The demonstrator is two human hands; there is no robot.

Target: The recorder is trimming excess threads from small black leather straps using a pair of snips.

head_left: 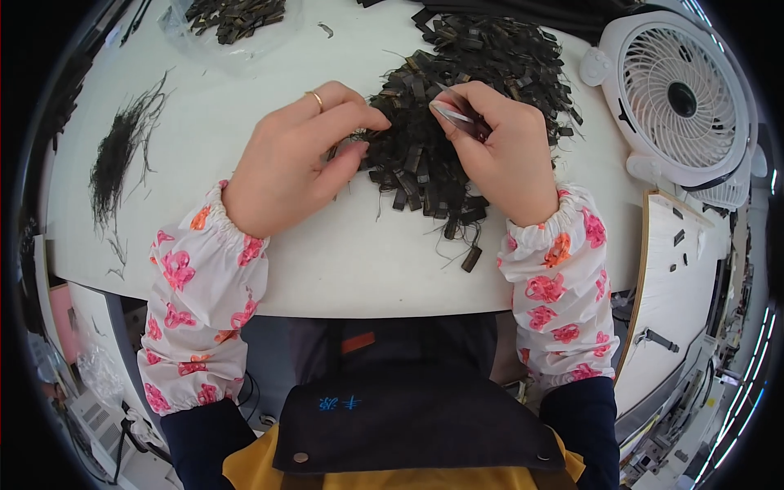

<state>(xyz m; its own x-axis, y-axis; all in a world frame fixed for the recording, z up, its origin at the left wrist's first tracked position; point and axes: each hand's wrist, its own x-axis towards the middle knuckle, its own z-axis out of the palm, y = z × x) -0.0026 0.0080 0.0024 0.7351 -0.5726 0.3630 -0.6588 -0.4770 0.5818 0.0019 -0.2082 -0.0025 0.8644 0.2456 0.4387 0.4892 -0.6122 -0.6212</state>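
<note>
A large heap of small black fabric tabs [416, 163] with loose thread ends lies on the white table, between and beyond my hands. My right hand [510, 143] is closed around a pair of metal thread snips [461, 121]. Their blades point up and to the left, over the heap. At the heap's left edge is my left hand [298, 151], its index finger and thumb apart and reaching towards the tabs. I see nothing clearly held between those fingers. Both forearms wear white sleeve covers with pink and orange prints.
Cut black threads [122, 159] lie in a bunch on the table's left. More tabs sit in a clear plastic bag [237, 24] at the far left. A white fan [682, 98] stands at the far right. Beside the table, a white board [670, 278] carries several small dark pieces.
</note>
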